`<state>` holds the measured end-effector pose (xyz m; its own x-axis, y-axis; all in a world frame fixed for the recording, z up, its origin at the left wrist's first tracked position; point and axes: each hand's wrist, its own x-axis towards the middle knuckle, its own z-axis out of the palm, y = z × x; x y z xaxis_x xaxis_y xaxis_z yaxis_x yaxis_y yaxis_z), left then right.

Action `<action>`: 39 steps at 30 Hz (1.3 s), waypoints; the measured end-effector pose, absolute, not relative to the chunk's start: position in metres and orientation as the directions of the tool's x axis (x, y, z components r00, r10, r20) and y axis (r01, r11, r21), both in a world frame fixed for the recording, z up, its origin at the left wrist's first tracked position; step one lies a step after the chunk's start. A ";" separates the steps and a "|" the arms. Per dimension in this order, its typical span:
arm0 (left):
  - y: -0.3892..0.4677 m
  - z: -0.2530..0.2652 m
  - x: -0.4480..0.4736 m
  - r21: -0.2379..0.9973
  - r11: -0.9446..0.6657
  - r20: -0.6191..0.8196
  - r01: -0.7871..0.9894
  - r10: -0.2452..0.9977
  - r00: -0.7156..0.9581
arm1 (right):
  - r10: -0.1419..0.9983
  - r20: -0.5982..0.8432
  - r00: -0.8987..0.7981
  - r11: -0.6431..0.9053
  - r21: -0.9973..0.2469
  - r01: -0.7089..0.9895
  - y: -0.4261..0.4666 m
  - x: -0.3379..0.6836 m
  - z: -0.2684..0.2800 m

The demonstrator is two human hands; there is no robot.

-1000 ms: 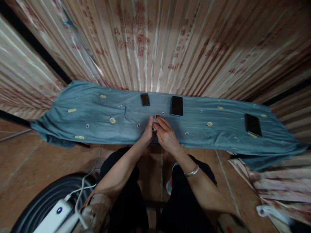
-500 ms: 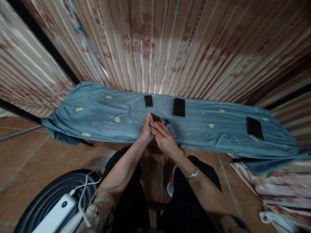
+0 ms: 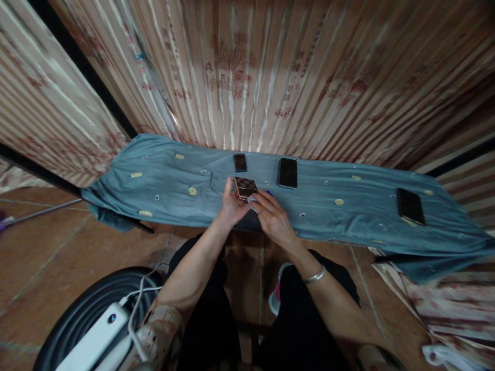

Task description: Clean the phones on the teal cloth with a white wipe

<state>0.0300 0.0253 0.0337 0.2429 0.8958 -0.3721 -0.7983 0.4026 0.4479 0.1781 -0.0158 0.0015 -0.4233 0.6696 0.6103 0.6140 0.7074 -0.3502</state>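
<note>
Above the worktop (image 3: 174,206), toward its near edge, the left hand (image 3: 231,210) is cradling a checkered case (image 3: 245,184); the right hand (image 3: 275,219) is pinching a pale cloth (image 3: 252,204) at its corner, apparently wiping, which is calling for steady support.

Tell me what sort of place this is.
Likely a curtained-off spot indoors, perhaps in a home: patterned curtains hang behind a blue cloth draped over a long surface, and the floor is tiled.
</note>
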 end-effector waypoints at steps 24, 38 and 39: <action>0.019 0.046 0.040 0.460 0.327 -0.351 -0.825 0.921 0.169 | 0.824 0.534 -0.191 0.522 -0.582 0.624 -0.001 0.180 0.007; 0.019 0.041 0.044 0.538 0.374 -0.390 -0.755 0.905 0.171 | 0.840 0.506 -0.197 0.512 -0.617 0.597 -0.004 0.183 0.016; 0.018 0.042 0.045 0.539 0.366 -0.388 -0.758 0.907 0.163 | 0.845 0.497 -0.198 0.507 -0.625 0.593 -0.004 0.183 0.017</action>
<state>0.0451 0.0181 0.0416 0.1627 0.9073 -0.3876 -0.7582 0.3664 0.5393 0.1830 -0.0043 0.0165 -0.1982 0.8449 0.4969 0.5934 0.5069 -0.6252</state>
